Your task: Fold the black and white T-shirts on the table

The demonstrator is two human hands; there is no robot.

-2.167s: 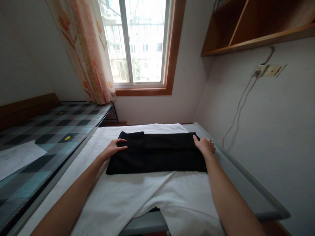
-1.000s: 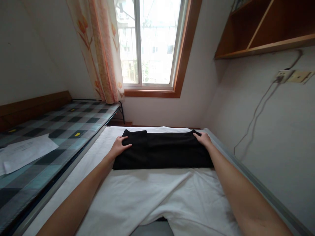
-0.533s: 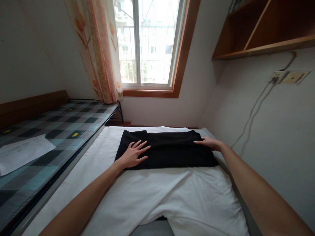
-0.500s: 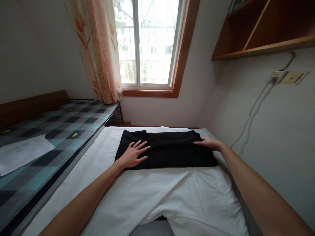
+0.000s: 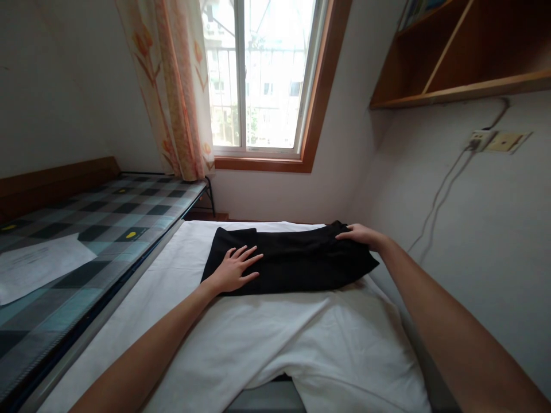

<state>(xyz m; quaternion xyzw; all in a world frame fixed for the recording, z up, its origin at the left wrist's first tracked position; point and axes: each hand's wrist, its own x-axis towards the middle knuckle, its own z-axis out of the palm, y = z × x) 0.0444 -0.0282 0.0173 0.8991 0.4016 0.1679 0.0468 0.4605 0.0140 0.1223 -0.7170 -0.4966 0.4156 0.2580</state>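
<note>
1. Left hand (image 5: pixel 232 273) spreads flat on the black cloth (image 5: pixel 297 264), which lies over the white cloth (image 5: pixel 275 321) — press lightly;
2. Right hand (image 5: pixel 362 234) pinches its raised right end; an even grip should limit creases.

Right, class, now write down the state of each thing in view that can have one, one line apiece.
Black cloth: folded, right end lifted
Left hand: fingers spread, lying on the black cloth
Right hand: gripping the cloth's right end
White cloth: spread out, creased
Curtain: drawn aside
Window: open or shut unclear
Plug: plugged in
</note>
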